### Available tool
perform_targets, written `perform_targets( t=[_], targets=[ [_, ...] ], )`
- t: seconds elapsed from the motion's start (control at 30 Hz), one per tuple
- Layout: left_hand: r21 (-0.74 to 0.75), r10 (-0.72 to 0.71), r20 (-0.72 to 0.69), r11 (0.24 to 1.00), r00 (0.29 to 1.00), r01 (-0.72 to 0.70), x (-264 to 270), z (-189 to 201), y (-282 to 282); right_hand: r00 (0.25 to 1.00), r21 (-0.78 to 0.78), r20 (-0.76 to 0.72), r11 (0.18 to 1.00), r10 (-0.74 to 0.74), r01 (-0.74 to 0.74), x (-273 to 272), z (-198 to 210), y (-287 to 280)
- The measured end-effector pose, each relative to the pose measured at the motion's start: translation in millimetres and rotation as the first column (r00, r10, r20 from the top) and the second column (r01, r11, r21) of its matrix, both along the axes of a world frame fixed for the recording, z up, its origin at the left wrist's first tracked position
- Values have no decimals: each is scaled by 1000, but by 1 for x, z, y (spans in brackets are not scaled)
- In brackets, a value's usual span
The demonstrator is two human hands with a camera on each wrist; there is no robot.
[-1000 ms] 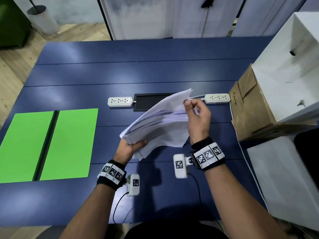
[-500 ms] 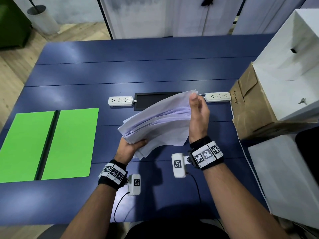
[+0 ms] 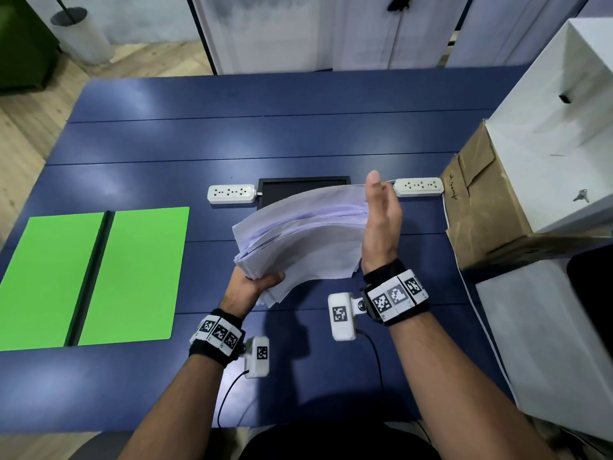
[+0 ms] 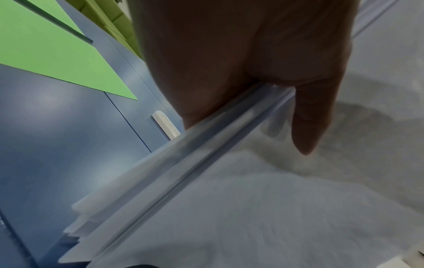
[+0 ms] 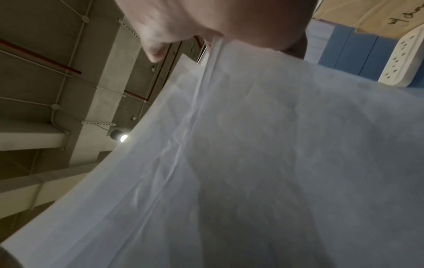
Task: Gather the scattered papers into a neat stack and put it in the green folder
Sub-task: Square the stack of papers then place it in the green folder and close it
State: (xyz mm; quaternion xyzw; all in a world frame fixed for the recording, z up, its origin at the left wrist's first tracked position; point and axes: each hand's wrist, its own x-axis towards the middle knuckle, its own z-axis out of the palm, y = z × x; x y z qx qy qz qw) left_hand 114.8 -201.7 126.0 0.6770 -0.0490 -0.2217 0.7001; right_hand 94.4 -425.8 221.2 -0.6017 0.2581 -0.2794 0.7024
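Holding position above the blue table (image 3: 298, 134): one stack of papers (image 3: 298, 240), uneven at its edges, sheets fanned and curving, raised clear of the tabletop at mid-table.

Left hand (image 3: 253, 287): grips the near lower corner of the stack, thumb on top, fingers underneath (the left wrist view shows the thumb (image 4: 307, 123) lying across the top sheet).

Right hand (image 3: 381, 224): fingers straight and together, palm set flat against the right-hand edge of the stack; it does not curl round the sheets.

Green folder (image 3: 132, 277): lies open and flat on the table, well to the left of the papers, a dark spine down its middle; nothing rests on it.

Other items: two white power strips (image 3: 231, 194) (image 3: 418, 186) beyond the papers, a black tray (image 3: 282, 190) between them; a brown cardboard box (image 3: 481, 210) at the right edge, a white box (image 3: 564, 121) in it.
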Motion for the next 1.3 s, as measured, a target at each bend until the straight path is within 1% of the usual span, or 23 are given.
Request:
perform_targets(
  t=[0.27,0.43,0.57,0.63,0.7,0.77,0.8,0.87,0.97,1.03,1.13,1.17,1.23,1.27,1.3],
  targets=[
    [20,0,-47,1000,999,1,2,-10,4,997,-36,-23,997,-70,70,11,-11,-6],
    [45,31,-37,999,999,-29,3,-15,4,1000,-11,-7,1000,-25,24,13,-14,-3],
    [62,94,9,994,996,-94,3,-15,-2,998,58,65,998,-12,8,11,-13,-1],
    [68,121,17,990,992,-122,3,-16,-2,994,80,104,995,43,-52,7,-19,-4],
    [61,131,4,989,991,-131,1,-18,-1,988,71,121,992,97,-106,0,-30,-12],
    [44,133,-17,990,991,-132,0,-18,-1,991,106,82,988,104,-113,-8,-45,-23],
    [37,136,-23,990,990,-136,0,-18,-1,995,145,48,985,91,-97,-11,-54,-29],
    [38,151,-26,988,988,-150,1,-17,-1,997,174,-32,983,70,-64,-17,-74,-39],
    [57,151,-22,987,988,-150,3,-17,0,982,151,-161,986,96,-71,-21,-96,-46],
    [56,148,-32,988,989,-146,3,-17,0,964,106,-209,984,162,-142,-22,-109,-48],
    [56,146,-40,988,988,-144,4,-17,0,924,2,-289,965,251,-261,-27,-117,-44],
    [57,143,-41,988,989,-141,4,-17,0,924,6,-287,965,253,-262,-27,-118,-44],
    [57,137,-41,989,990,-134,5,-17,1,945,107,-235,972,229,-209,-22,-105,-43],
    [53,134,-42,990,990,-132,5,-17,1,939,105,-271,976,212,-190,-20,-103,-43],
    [43,131,-45,991,990,-129,5,-17,1,938,112,-274,976,213,-189,-18,-103,-43]
  ],
)
